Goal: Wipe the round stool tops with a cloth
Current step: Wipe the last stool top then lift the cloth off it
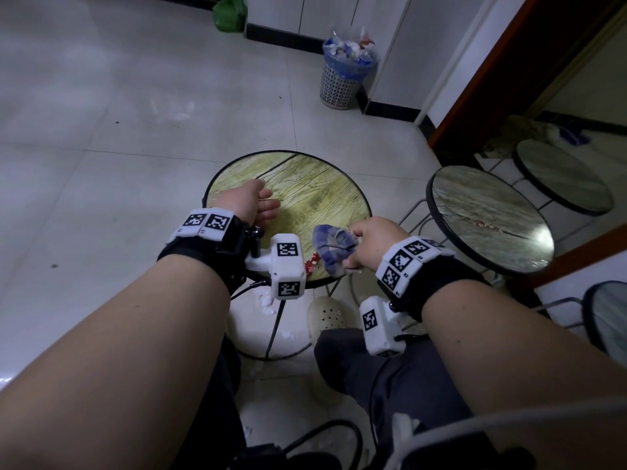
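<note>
A round stool with a green wood-grain top (315, 188) stands right in front of me. My left hand (249, 203) rests on its left part, fingers loosely curled and holding nothing. My right hand (368, 240) grips a bunched blue and white cloth (334, 247) over the stool's near right edge. Small red scraps (312, 262) lie on the top beside the cloth. A second round stool (488, 218) stands to the right, with red crumbs on its top. A third stool (563, 176) is farther right.
A full waste basket (344, 74) stands by the far wall, a green bag (230, 13) beyond it. A brown door frame (475, 96) rises at the right. A pale clog (327, 315) and white scraps lie under the near stool. Another round top (609, 317) shows at the right edge.
</note>
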{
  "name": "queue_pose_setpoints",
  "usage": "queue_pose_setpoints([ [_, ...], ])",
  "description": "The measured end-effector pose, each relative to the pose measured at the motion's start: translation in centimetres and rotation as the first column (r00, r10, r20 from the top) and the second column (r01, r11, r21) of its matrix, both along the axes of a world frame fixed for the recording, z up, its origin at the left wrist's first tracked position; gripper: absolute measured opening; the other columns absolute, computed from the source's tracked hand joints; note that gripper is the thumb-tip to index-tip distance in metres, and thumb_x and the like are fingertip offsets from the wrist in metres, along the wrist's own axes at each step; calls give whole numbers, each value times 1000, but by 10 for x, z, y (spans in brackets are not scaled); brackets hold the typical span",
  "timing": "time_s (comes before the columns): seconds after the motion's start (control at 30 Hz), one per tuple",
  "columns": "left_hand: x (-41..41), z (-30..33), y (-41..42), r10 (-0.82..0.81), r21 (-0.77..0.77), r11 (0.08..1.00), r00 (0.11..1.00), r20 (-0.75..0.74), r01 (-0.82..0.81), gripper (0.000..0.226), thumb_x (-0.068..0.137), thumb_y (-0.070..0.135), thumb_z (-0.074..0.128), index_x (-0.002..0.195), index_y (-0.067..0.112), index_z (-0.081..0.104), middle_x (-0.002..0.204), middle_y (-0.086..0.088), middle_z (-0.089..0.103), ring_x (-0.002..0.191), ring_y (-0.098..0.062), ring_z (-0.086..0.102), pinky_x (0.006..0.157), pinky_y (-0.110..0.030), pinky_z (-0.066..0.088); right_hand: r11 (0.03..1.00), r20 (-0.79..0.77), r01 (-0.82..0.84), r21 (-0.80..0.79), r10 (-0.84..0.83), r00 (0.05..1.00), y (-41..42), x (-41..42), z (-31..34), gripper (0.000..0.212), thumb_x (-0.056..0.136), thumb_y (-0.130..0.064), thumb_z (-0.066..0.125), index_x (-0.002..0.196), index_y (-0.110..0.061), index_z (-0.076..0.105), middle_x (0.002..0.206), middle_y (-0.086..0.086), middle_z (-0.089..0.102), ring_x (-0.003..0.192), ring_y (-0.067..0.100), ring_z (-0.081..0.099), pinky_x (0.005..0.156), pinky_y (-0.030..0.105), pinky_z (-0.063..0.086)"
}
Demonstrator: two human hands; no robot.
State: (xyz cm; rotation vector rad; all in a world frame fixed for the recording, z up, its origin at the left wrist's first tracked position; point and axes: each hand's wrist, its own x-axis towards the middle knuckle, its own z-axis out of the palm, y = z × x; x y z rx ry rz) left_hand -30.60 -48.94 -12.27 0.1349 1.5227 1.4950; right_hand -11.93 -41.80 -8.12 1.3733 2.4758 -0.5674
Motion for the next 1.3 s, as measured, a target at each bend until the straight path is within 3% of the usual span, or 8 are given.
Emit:
queue_pose_setpoints([
  [0.13, -6, -1, 1, 24, 18, 1000, 1000, 0, -24, 27, 95, 30, 44, 81, 11, 58, 76, -4, 66, 53, -13, 63, 71, -29, 49, 999, -24, 36, 8, -35, 999, 11, 3, -2, 19, 72, -13, 77, 88, -12, 67, 88, 6, 69, 83, 24, 63, 71, 27, 47],
  [0.3, -14, -2, 5, 29, 15, 999, 1000, 1, -29, 28, 94, 31, 45, 79, 12, 58, 62, 0, 69, 43, -9, 60, 67, -27, 46, 994, -49, 110, 13, -110, 993, 22, 7, -2, 17, 71, -11, 77, 82, -14, 66, 71, -2, 64, 67, 18, 58, 58, 21, 41],
  [0.47, -21, -1, 14, 18, 18, 1000, 1000, -15, -17, 28, 95, 33, 44, 79, 13, 57, 77, -3, 66, 52, -12, 60, 67, -27, 45, 992, -35, 121, 30, -120, 992, 29, -2, -6, 21, 72, -10, 76, 90, -12, 67, 81, 2, 69, 74, 19, 62, 66, 25, 46],
  [0.63, -28, -1, 22, 27, 20, 999, 999, -27, -26, 29, 95, 34, 44, 81, 12, 58, 77, -3, 67, 62, -15, 61, 78, -30, 47, 992, -40, 122, 25, -121, 992, 37, -12, -8, 24, 71, -12, 76, 93, -13, 65, 80, 0, 68, 72, 18, 62, 68, 26, 49],
  [0.73, -32, 1, 27, 14, 15, 1000, 999, -35, -14, 29, 94, 35, 44, 81, 13, 59, 76, -2, 68, 62, -15, 62, 83, -32, 47, 993, -41, 119, 22, -118, 992, 42, -19, -9, 27, 70, -14, 78, 94, -11, 66, 87, 5, 69, 82, 24, 64, 76, 30, 51],
  [0.93, -39, 3, 34, 16, 19, 1000, 1000, -14, -16, 29, 94, 35, 43, 83, 14, 59, 79, -1, 69, 62, -14, 62, 66, -27, 45, 992, -68, 125, 22, -123, 990, 52, -31, -13, 30, 67, -14, 80, 95, -12, 67, 90, 7, 70, 84, 25, 65, 82, 36, 55],
  [1.3, -61, -2, 33, 11, 1, 1000, 1000, -17, -11, 30, 94, 37, 43, 85, 15, 60, 81, -2, 71, 70, -16, 65, 75, -30, 47, 991, -70, 129, 40, -126, 990, 68, -59, -17, 27, 67, -18, 81, 89, -12, 67, 87, 6, 69, 83, 25, 64, 78, 32, 52],
])
